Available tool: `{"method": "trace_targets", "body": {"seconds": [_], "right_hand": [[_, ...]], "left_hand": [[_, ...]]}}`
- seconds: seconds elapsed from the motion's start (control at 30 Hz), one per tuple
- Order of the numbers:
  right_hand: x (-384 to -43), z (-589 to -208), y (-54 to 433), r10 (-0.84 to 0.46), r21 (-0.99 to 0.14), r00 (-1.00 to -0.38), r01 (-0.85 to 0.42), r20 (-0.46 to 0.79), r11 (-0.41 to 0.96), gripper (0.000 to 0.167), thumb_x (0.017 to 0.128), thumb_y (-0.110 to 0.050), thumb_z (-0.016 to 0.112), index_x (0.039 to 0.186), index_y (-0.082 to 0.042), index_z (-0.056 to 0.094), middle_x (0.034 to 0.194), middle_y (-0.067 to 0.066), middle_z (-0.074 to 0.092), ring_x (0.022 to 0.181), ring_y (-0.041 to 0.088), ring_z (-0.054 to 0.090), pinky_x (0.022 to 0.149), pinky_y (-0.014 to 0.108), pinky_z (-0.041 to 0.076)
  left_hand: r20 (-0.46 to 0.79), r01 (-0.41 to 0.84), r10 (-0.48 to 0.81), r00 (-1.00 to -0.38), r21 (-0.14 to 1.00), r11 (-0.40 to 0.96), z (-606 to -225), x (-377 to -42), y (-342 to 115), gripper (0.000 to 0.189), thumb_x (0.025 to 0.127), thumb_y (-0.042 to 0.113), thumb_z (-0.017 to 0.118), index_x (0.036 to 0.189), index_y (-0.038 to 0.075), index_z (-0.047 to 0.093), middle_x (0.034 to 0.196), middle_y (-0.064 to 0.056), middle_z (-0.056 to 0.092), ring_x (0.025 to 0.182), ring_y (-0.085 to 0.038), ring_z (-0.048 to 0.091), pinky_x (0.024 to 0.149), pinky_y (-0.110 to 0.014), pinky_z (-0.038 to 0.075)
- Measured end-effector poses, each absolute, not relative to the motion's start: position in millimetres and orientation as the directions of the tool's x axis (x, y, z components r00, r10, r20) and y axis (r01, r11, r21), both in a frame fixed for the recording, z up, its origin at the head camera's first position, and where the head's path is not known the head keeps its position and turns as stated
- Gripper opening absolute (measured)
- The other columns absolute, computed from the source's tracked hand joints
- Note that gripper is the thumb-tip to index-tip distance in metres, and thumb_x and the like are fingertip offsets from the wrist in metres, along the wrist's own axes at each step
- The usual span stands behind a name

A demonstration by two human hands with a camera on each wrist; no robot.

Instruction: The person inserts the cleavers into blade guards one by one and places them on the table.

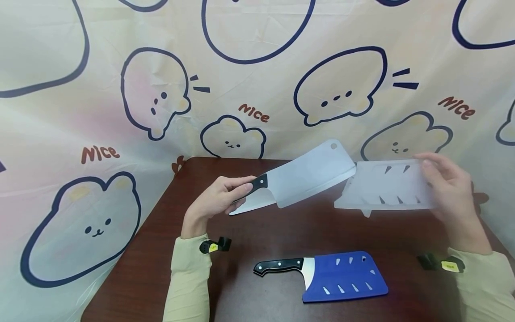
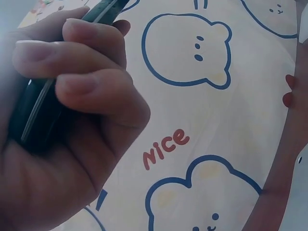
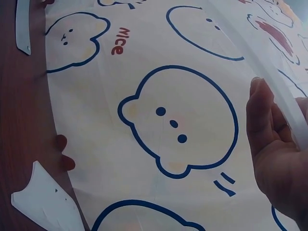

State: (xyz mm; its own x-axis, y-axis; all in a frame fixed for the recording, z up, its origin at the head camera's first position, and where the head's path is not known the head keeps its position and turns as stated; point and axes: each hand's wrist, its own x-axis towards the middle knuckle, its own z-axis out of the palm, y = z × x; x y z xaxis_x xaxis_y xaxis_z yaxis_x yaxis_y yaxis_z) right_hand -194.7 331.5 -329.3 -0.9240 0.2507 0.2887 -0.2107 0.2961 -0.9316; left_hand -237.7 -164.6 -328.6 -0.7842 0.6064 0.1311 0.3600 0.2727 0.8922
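My left hand (image 1: 219,197) grips the black handle (image 1: 257,182) of a cleaver, whose broad bare blade (image 1: 310,172) is tilted up to the right. The left wrist view shows the fingers (image 2: 91,86) curled round that handle. On the right, a translucent white blade sheath (image 1: 392,190) with slots is pinched at its right end by my right hand (image 1: 450,183), which is slightly blurred. The sheath's left edge meets the blade's tip in the head view. From the right wrist the sheath (image 3: 269,82) appears edge-on between thumb and fingers.
A second cleaver in a blue slotted sheath (image 1: 346,277) lies on the dark brown table (image 1: 241,295) in front. Behind the raised blade lies a flat white piece (image 1: 257,201), partly hidden. Another white piece with small holes (image 3: 50,199) lies on the table. A cartoon-printed cloth (image 1: 241,89) hangs behind.
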Motion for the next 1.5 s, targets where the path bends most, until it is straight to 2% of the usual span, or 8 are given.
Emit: {"method": "trace_targets", "body": {"seconds": [0.23, 0.57, 0.67, 0.83, 0.9, 1.13, 1.37, 1.5], "right_hand": [[-192.8, -327.3, 335.6, 0.24, -0.959, -0.93, -0.255, 0.279, 0.126, 0.04, 0.098, -0.031, 0.058, 0.134, -0.014, 0.06, 0.119, -0.007, 0.057, 0.087, 0.004, 0.064, 0.06, 0.017, 0.055], [-185.6, -323.2, 330.1, 0.173, -0.884, -0.889, -0.365, 0.424, 0.292, 0.033, 0.1, -0.017, 0.055, 0.13, -0.006, 0.061, 0.114, -0.008, 0.062, 0.079, 0.0, 0.067, 0.059, 0.016, 0.055], [-186.9, -323.8, 329.1, 0.163, -0.85, -0.864, -0.404, 0.476, 0.338, 0.032, 0.1, -0.014, 0.053, 0.13, -0.004, 0.061, 0.112, -0.008, 0.063, 0.079, -0.001, 0.068, 0.059, 0.015, 0.055], [-186.9, -323.5, 331.4, 0.203, -0.885, -0.877, -0.376, 0.436, 0.274, 0.033, 0.1, -0.017, 0.055, 0.13, -0.006, 0.062, 0.114, -0.008, 0.063, 0.08, 0.0, 0.067, 0.059, 0.015, 0.054], [-186.6, -322.8, 331.7, 0.213, -0.884, -0.881, -0.349, 0.423, 0.311, 0.033, 0.1, -0.019, 0.055, 0.131, -0.008, 0.061, 0.114, -0.01, 0.062, 0.08, -0.001, 0.067, 0.059, 0.015, 0.054], [-186.0, -319.8, 331.3, 0.186, -0.926, -0.909, -0.351, 0.372, 0.138, 0.035, 0.098, -0.02, 0.058, 0.131, -0.007, 0.061, 0.118, -0.006, 0.062, 0.083, 0.002, 0.067, 0.062, 0.015, 0.055], [-183.3, -322.2, 323.4, 0.214, -0.921, -0.92, -0.263, 0.329, 0.286, 0.037, 0.1, -0.028, 0.055, 0.134, -0.013, 0.059, 0.119, -0.009, 0.058, 0.087, 0.001, 0.064, 0.064, 0.015, 0.055], [-182.3, -322.6, 316.7, 0.218, -0.9, -0.919, -0.235, 0.329, 0.367, 0.038, 0.101, -0.03, 0.052, 0.135, -0.015, 0.058, 0.119, -0.011, 0.057, 0.089, 0.0, 0.063, 0.064, 0.015, 0.055]], "left_hand": [[0.079, 0.365, 0.65, -0.756, 0.875, 0.319, -329.7, -233.2, -163.9, 0.037, 0.1, 0.025, 0.057, 0.136, 0.018, 0.059, 0.058, -0.006, 0.045, 0.041, -0.02, 0.039, 0.039, -0.028, 0.034], [-0.002, 0.401, 0.751, -0.661, 0.845, 0.355, -329.6, -231.5, -168.6, 0.032, 0.098, 0.022, 0.06, 0.13, 0.022, 0.064, 0.059, -0.007, 0.046, 0.042, -0.019, 0.042, 0.039, -0.026, 0.035], [0.018, 0.423, 0.742, -0.67, 0.831, 0.362, -328.7, -232.1, -167.4, 0.033, 0.099, 0.023, 0.058, 0.132, 0.023, 0.063, 0.061, -0.006, 0.048, 0.045, -0.018, 0.043, 0.041, -0.026, 0.036], [0.075, 0.462, 0.697, -0.713, 0.797, 0.388, -328.9, -234.9, -162.6, 0.034, 0.099, 0.026, 0.057, 0.133, 0.025, 0.062, 0.067, -0.009, 0.058, 0.052, -0.018, 0.048, 0.047, -0.03, 0.043], [0.095, 0.463, 0.674, -0.733, 0.794, 0.393, -329.2, -235.3, -162.3, 0.033, 0.1, 0.027, 0.057, 0.132, 0.027, 0.062, 0.071, -0.01, 0.061, 0.055, -0.019, 0.052, 0.048, -0.033, 0.047], [0.13, 0.425, 0.614, -0.778, 0.829, 0.363, -328.3, -235.6, -164.6, 0.026, 0.101, 0.028, 0.055, 0.124, 0.032, 0.066, 0.074, -0.007, 0.063, 0.062, -0.023, 0.052, 0.045, -0.029, 0.042], [0.109, 0.402, 0.613, -0.783, 0.84, 0.365, -325.3, -235.7, -168.7, 0.028, 0.1, 0.029, 0.055, 0.126, 0.031, 0.066, 0.072, -0.008, 0.062, 0.072, -0.024, 0.055, 0.043, -0.025, 0.037], [0.095, 0.39, 0.63, -0.771, 0.852, 0.35, -322.8, -233.6, -174.3, 0.03, 0.101, 0.026, 0.055, 0.129, 0.027, 0.065, 0.072, -0.009, 0.061, 0.061, -0.021, 0.049, 0.041, -0.025, 0.034]]}}
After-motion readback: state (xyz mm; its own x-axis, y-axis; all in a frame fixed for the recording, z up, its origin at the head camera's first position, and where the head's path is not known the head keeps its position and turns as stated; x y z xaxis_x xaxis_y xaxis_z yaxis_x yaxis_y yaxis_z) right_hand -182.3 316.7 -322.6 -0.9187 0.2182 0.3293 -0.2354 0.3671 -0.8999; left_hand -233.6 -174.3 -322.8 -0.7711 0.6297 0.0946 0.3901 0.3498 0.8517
